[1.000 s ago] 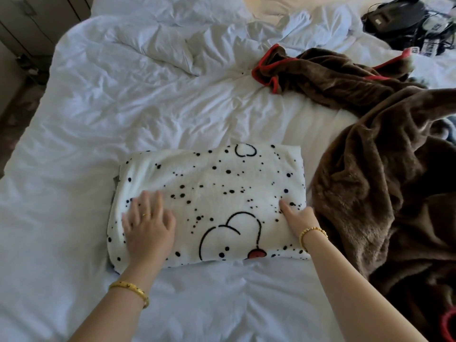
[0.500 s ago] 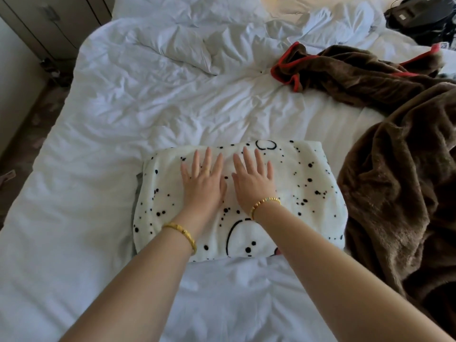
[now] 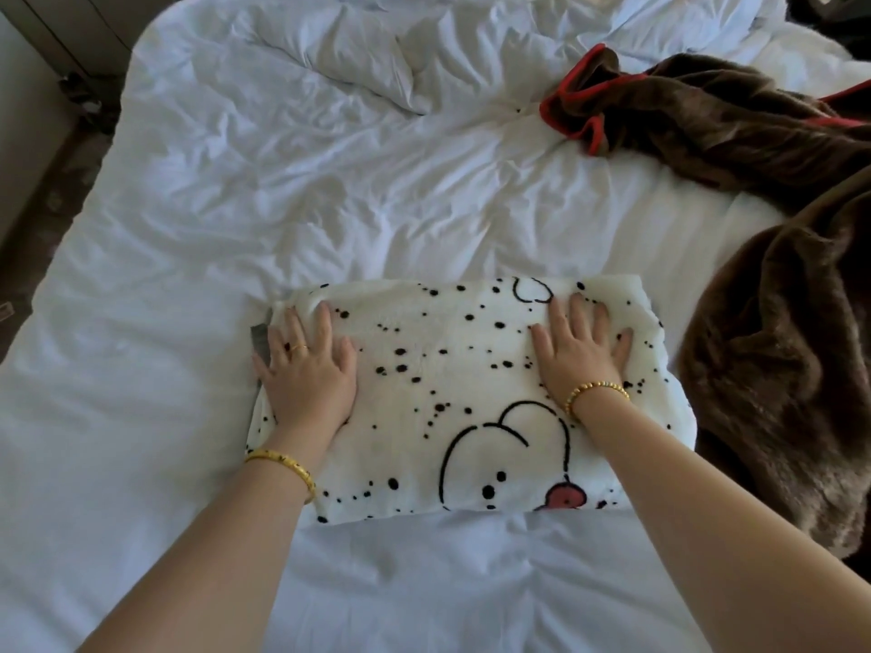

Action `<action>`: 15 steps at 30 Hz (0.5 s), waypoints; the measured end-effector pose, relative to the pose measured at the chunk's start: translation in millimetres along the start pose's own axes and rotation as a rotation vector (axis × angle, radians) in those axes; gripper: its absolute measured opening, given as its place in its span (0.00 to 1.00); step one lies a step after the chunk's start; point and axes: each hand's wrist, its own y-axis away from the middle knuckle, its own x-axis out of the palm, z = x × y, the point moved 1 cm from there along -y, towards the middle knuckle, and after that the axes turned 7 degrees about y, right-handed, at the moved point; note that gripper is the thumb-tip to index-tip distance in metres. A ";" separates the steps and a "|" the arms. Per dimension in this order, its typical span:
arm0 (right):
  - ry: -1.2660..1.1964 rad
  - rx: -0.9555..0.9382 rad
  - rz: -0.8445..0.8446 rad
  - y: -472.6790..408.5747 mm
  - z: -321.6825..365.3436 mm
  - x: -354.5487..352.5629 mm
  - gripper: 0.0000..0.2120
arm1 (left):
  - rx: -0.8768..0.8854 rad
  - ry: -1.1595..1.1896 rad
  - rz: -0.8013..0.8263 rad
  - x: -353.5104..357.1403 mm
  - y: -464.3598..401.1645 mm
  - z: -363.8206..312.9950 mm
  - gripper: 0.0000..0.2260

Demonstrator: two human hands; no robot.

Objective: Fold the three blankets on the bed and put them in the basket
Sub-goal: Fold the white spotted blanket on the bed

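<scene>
A white blanket with black spots and a cartoon face (image 3: 452,398) lies folded into a rectangle on the white bed (image 3: 283,205). My left hand (image 3: 308,369) presses flat on its left end, fingers straight. On the right end, my right hand (image 3: 582,351) lies flat with the fingers spread. A brown fleece blanket with red trim (image 3: 707,124) lies crumpled at the upper right. A larger brown furry blanket (image 3: 777,379) is heaped along the right side, touching the folded one. No basket is in view.
A rumpled white duvet (image 3: 377,54) covers the head of the bed. Dark gear (image 3: 829,7) sits at the top right corner. The bed's left edge drops to a patterned floor (image 3: 42,190) beside wooden furniture (image 3: 80,25).
My hands slid apart from the middle of the folded blanket to its left and right ends. The view moved closer and slightly left.
</scene>
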 end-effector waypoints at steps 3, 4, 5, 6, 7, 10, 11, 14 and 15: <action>-0.030 0.068 -0.039 11.0 -10.0 -0.3 0.28 | 0.042 0.011 -0.080 -0.7 12.5 3.8 0.25; -0.037 0.091 -0.049 15.5 -13.6 -0.7 0.28 | 0.070 0.008 -0.116 -1.2 17.8 4.0 0.25; -0.044 0.114 -0.054 20.7 -17.3 -0.9 0.27 | 0.090 0.009 -0.138 -2.3 23.0 5.0 0.25; -0.048 0.139 -0.058 26.5 -21.7 -1.4 0.27 | 0.102 0.010 -0.144 -3.8 27.7 6.9 0.25; -0.049 0.166 -0.056 32.5 -26.8 -2.1 0.27 | 0.102 0.011 -0.133 -5.5 32.2 9.3 0.25; -0.076 0.257 0.015 58.3 -42.0 -6.0 0.27 | 0.028 0.003 -0.029 -15.8 50.5 16.0 0.25; -0.077 0.280 0.037 68.5 -44.3 -8.4 0.27 | 0.005 -0.011 0.007 -20.5 57.5 14.4 0.25; -0.015 0.289 0.037 99.0 -38.4 -20.3 0.27 | 0.049 -0.108 0.080 -35.8 78.3 -8.4 0.25; -0.014 0.269 0.016 109.7 -33.4 -25.0 0.27 | 0.097 -0.128 0.100 -40.6 86.0 -20.5 0.25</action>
